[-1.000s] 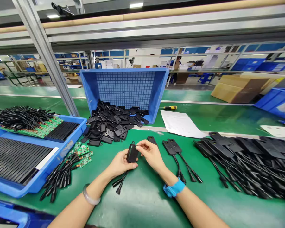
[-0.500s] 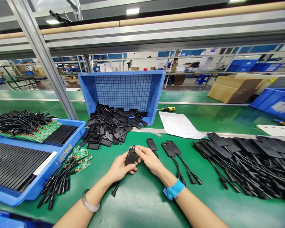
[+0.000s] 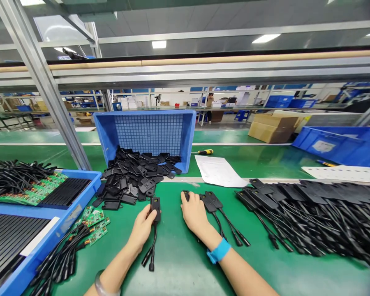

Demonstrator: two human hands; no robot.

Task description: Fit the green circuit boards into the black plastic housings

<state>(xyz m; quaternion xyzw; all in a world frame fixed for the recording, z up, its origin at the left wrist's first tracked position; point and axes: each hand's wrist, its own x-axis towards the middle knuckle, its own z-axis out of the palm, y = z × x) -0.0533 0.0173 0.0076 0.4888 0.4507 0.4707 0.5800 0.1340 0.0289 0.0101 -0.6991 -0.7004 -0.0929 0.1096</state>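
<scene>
**Near field.** The left hand [image 3: 141, 228] pinches a black rectangular plastic housing [image 3: 156, 209] upright in a narrow grip, just above the green table [image 3: 179, 267]. A forked black cable [image 3: 151, 253] hangs from the housing. The right hand [image 3: 195, 213] lies palm down just right of the housing, with a blue fabric wristband [image 3: 218, 250] at its wrist. Its fingertips [image 3: 185, 203] rest on a second black housing [image 3: 185, 195], and whether this grip is closed cannot be told.

**Middle field.** Right of the held housing lie two black cabled housings [image 3: 208, 203] and a long heap of black cabled housings [image 3: 311, 218]. To its left are green circuit boards [image 3: 95, 224] and a shallow blue tray [image 3: 33, 250]. Directly beyond it is a loose pile of black plastic housings [image 3: 132, 176].

**Far field.** Beyond the pile, a tilted blue plastic crate [image 3: 148, 131] stands, with a yellow-handled screwdriver [image 3: 205, 151] and a white paper sheet [image 3: 218, 170] to its right.
</scene>
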